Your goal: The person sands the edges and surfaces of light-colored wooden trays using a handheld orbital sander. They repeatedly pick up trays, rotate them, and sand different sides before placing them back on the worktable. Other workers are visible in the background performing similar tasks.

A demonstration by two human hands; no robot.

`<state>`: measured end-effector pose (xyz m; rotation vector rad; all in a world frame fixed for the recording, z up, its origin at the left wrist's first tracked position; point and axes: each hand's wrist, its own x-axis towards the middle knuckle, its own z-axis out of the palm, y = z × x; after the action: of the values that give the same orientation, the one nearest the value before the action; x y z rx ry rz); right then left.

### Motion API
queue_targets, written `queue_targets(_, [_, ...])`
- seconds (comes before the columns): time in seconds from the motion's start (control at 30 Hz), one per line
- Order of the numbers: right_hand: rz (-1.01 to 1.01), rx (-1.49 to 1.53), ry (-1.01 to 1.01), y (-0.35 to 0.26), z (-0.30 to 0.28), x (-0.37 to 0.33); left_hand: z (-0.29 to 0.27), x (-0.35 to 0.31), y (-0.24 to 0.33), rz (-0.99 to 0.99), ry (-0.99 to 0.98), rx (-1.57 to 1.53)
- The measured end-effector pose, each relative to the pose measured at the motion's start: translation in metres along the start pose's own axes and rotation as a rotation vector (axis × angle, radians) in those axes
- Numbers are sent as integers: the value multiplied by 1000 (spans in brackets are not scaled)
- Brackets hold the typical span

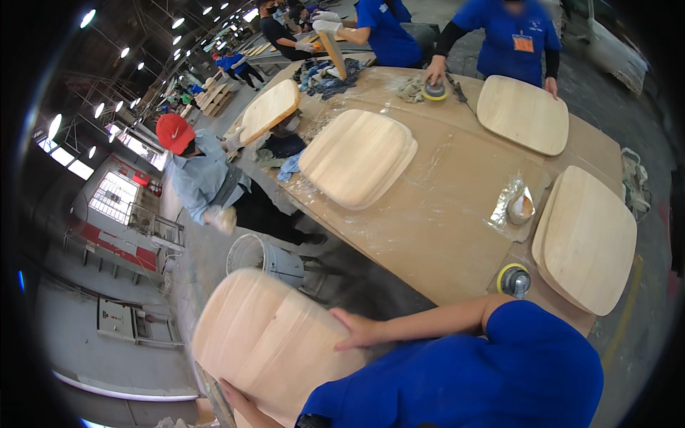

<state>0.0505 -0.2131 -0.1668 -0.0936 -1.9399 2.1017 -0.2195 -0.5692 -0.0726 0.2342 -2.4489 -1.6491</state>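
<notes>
Mostly, the wooden board (275,339) is pale tan, with straight stripes of lighter and darker wood, a flat face and round corners. It is just left of the brown surface (442,207), off its edge. The left hand (240,403) holds the board's lower edge, most of its fingers hidden. The right hand (354,330) holds the other side, its fingers a bit spread. On the surface sit two piles of boards (357,157) and a round sander (514,281) with a yellow rim. Left of the surface is a grey bucket (283,264), and a red cap (173,133) with a small white mark. Across the surface, someone's blue shirt (499,53) has an orange badge (523,43), too small to read.
</notes>
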Motion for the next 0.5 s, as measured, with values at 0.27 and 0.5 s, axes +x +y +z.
queue_targets(0.27, [259, 247, 594, 65, -124, -75, 216, -117, 184, 847, -349, -1])
queue_targets(0.5, [-2, 373, 1140, 30, -227, -171, 348, -252, 257, 1346, -797, -339])
